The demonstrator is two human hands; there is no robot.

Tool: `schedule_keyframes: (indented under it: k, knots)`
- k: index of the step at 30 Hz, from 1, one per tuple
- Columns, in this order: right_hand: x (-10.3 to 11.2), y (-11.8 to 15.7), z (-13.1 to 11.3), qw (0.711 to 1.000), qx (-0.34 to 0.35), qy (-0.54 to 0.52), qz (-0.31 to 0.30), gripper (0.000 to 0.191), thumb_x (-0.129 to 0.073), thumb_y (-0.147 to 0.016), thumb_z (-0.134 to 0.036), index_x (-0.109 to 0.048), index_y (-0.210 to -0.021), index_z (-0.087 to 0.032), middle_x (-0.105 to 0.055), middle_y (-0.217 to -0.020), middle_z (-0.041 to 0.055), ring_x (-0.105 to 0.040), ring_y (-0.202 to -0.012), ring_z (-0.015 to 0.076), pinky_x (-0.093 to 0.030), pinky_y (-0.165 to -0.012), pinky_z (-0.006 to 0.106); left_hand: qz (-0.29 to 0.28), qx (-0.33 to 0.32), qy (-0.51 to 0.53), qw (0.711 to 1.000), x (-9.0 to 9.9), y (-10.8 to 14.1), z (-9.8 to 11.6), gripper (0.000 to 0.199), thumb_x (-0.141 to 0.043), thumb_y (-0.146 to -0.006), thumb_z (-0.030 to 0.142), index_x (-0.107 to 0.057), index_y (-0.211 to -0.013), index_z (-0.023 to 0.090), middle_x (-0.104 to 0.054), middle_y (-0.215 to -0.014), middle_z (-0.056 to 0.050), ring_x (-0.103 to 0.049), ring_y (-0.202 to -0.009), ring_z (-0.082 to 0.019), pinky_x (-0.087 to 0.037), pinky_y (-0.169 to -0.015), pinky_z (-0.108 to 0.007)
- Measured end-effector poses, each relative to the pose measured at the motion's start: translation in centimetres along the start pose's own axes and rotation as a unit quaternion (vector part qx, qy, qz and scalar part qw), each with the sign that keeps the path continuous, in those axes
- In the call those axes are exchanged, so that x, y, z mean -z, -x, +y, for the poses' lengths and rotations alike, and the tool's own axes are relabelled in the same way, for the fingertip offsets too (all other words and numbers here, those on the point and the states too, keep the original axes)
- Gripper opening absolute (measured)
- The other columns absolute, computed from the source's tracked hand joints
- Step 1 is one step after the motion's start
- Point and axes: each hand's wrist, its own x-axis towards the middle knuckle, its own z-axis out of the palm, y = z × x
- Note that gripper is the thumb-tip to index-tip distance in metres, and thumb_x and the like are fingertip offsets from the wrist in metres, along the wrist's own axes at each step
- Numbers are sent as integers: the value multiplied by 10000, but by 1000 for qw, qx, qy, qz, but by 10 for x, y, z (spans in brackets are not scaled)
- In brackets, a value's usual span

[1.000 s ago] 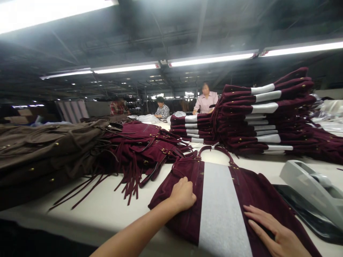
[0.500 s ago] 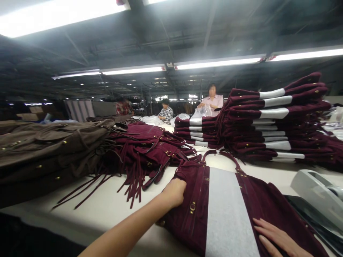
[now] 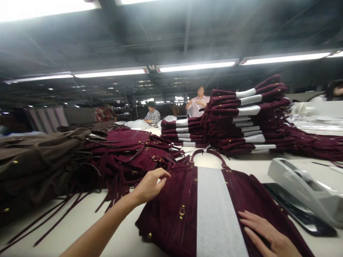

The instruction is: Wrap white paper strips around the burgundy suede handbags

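A burgundy handbag [image 3: 177, 196] lies flat on the table before me, its looped handle [image 3: 207, 151] pointing away. Down its middle runs a wide white paper band [image 3: 217, 210]. My left hand [image 3: 152, 184] is at the bag's upper left edge, fingers loosely bent and thumb apart, with nothing held. Whether its fingertips touch the bag I cannot tell. On the bag's right half, just beside the band, my right hand [image 3: 268, 230] rests with its fingers stretched out. Small brass buckles [image 3: 182, 211] show on the bag's straps.
Beyond the bag rises a tall stack of banded burgundy bags [image 3: 227, 123]. Loose burgundy bags with fringes [image 3: 125, 153] and brown bags [image 3: 34, 160] lie left. At right are a grey tape dispenser [image 3: 302, 189] and a dark phone-like object [image 3: 297, 210]. Co-workers [image 3: 152, 115] are farther back.
My left hand has come off the bag's upper left edge, its grip loosened into parted fingers. My right hand stays on the bag. The view has swung to the right.
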Motion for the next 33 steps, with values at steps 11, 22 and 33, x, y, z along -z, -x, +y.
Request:
schedule_keyframes:
  k: [11, 22, 33]
  knots:
    - [10, -1, -28, 994, -93, -60, 1, 331, -494, -938, -424, -713, -1096, -233, -641, -1243, 65, -564, -1202, 247, -446, -1070, 436, -141, -2, -62, 988, -55, -34, -17, 467, -463, -885, 260, -541, -1326, 126, -415, -1462, -176, -366, -1369, -342, -268, -1119, -574]
    - [16, 15, -85, 980, 153, 128, -17, 652, -570, -900, -493, -375, -1464, -229, -418, -1481, 63, -415, -1341, 263, -368, -1109, 441, -249, -176, 35, 952, -31, 57, 78, 794, -611, -846, 571, -306, -1481, 206, -299, -1541, -110, -222, -1439, -293, -218, -1180, -465]
    - [-36, 38, -68, 915, 263, 304, 25, 711, -452, -793, -138, -316, -1491, -121, -445, -1442, 140, -509, -1262, 299, -450, -982, 455, -43, -155, -161, 974, -106, 108, 66, 1100, -770, -673, 435, -117, -1525, 195, -227, -1563, -153, -166, -1437, -385, -224, -1139, -601]
